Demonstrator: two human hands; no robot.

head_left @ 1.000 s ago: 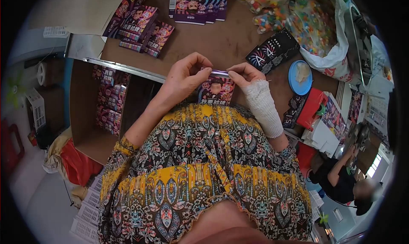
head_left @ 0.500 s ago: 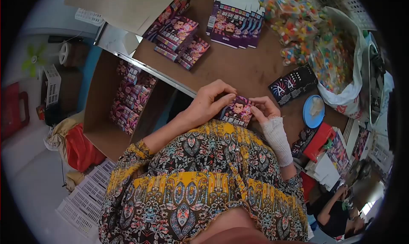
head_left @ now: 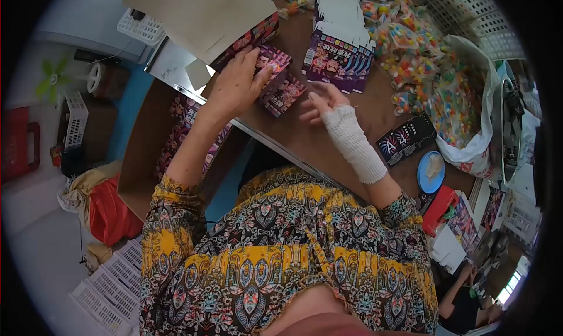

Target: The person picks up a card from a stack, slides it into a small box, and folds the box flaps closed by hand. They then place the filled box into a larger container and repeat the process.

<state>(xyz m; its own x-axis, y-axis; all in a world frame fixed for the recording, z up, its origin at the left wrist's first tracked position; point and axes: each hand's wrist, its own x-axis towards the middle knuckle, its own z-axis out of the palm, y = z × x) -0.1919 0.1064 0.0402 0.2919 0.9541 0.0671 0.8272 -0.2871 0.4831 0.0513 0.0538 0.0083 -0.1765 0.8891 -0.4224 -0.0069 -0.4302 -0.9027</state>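
Note:
My left hand [head_left: 236,86] is wrapped over a purple printed box [head_left: 272,60] on the pile at the table's far left. Another printed box [head_left: 284,95] lies just beside it. My right hand [head_left: 322,104], with a white knitted cover [head_left: 353,139] around its wrist, hovers over the brown table [head_left: 287,132] with its fingers apart and nothing in them. Just beyond it lies a fanned stack of flat purple cartons [head_left: 337,60] with white flaps.
Candy bags [head_left: 404,48] heap at the far right beside a white sack [head_left: 469,157]. Near the right edge sit black cartons [head_left: 406,139], a blue round lid [head_left: 431,171] and a red box [head_left: 440,210]. An open cardboard box [head_left: 138,154] holds printed boxes at left. Someone's arm [head_left: 454,292] shows lower right.
My left hand has moved up and left to the pile, carrying the printed box from near my body. My right hand has let go of that box, moved up and left, and opened.

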